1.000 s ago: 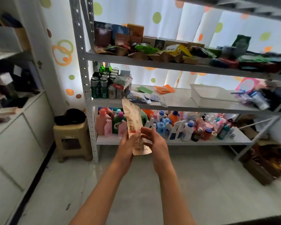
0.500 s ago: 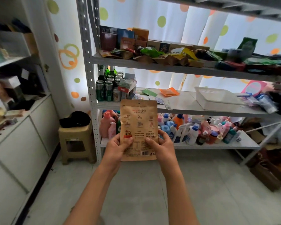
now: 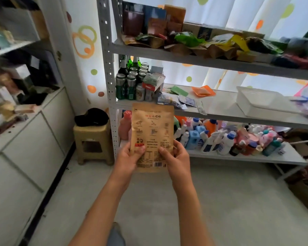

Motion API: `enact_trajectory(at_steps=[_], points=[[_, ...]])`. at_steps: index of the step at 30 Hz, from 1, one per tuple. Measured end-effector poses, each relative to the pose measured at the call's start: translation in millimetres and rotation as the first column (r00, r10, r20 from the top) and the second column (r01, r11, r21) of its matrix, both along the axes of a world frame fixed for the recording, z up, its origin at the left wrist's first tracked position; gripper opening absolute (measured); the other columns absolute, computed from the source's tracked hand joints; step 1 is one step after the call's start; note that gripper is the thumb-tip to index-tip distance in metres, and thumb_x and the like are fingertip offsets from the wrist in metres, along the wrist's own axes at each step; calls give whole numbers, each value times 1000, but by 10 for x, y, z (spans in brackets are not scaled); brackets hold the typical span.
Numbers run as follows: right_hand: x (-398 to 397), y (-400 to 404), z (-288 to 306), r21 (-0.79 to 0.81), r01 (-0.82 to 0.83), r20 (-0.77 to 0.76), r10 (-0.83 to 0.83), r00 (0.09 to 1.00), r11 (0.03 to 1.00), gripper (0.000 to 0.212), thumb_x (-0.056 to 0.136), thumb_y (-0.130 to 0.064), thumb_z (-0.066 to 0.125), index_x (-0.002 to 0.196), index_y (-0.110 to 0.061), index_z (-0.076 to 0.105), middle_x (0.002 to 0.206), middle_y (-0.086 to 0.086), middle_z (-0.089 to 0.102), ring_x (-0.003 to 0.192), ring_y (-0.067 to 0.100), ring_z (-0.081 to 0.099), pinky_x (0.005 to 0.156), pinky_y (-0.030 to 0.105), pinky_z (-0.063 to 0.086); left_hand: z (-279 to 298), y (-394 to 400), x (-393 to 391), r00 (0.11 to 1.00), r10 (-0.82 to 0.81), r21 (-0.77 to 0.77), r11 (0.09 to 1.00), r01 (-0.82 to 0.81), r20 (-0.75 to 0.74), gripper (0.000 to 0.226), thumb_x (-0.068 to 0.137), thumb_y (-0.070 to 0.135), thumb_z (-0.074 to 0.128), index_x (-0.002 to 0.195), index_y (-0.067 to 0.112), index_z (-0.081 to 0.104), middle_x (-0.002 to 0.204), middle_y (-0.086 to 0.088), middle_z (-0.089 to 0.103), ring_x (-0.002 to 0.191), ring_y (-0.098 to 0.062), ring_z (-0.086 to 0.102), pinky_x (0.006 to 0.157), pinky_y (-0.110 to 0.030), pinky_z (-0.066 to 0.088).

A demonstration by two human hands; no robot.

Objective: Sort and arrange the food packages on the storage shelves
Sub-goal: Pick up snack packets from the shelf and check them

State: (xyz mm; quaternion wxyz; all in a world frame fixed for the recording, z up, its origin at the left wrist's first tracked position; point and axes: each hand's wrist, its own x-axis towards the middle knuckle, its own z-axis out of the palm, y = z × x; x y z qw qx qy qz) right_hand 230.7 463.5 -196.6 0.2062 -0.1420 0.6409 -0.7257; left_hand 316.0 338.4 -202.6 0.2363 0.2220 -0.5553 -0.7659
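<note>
A flat tan paper pouch (image 3: 152, 132) with printed text, small drawings and a barcode stands upright before the shelf rack (image 3: 112, 96); the left hand (image 3: 127, 159) and right hand (image 3: 176, 157) pinch its lower corners.

I read the pouch (image 3: 152, 128) as matt brown kraft paper, printed, held flat between my left hand (image 3: 130, 158) and right hand (image 3: 174, 157). The shelving frame (image 3: 108, 68) looks like painted grey metal with perforated uprights and smooth boards. Cans (image 3: 126, 87) at the middle board's left end show glossy metal; bottles (image 3: 220, 139) on the bottom board look like glossy plastic. The stool (image 3: 92, 139) appears matt beige plastic, the tray (image 3: 261, 102) translucent white plastic, the floor (image 3: 238, 201) smooth and pale
</note>
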Motion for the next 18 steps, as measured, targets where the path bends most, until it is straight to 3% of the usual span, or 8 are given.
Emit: enact_trajectory(at_steps=[7, 11, 15, 18], points=[[-471, -745, 60, 12, 5, 18, -6, 1000, 1000, 33, 90, -8, 71, 117, -22, 58, 108, 7, 75, 97, 17, 74, 76, 29, 62, 5, -709, -473, 997, 80, -40, 996, -80, 19, 27, 92, 17, 67, 118, 19, 64, 109, 0, 75, 103, -19, 71, 82, -35, 60], [-850, -1251, 180, 39, 2, 22, -3, 1000, 999, 33, 90, -10, 72, 118, -20, 59, 107, 5, 76, 97, 18, 75, 79, 32, 62, 119, -1236, -831, 995, 97, -58, 994, -96, 0, 39, 88, 24, 71, 126, 19, 63, 130, -2, 65, 110, -20, 68, 86, -41, 60], [-1244, -1770, 383, 119, -21, -11, 22, 1000, 993, 41, 90, -15, 74, 127, -13, 57, 109, 2, 75, 96, 13, 74, 78, 30, 62, 305, -1740, -1174, 995, 97, -42, 994, -96, 4, 34, 89, 23, 68, 122, 22, 63, 113, 1, 73, 103, -17, 71, 86, -44, 59], [-1484, -2090, 558, 163, -17, -68, 29, 997, 986, 35, 89, -15, 74, 121, -17, 60, 104, -3, 74, 89, 7, 74, 71, 23, 60, 467, -2067, -1391, 994, 108, -8, 994, -109, -6, 28, 88, 21, 68, 115, 22, 64, 106, 1, 75, 99, -18, 72, 84, -44, 59]])
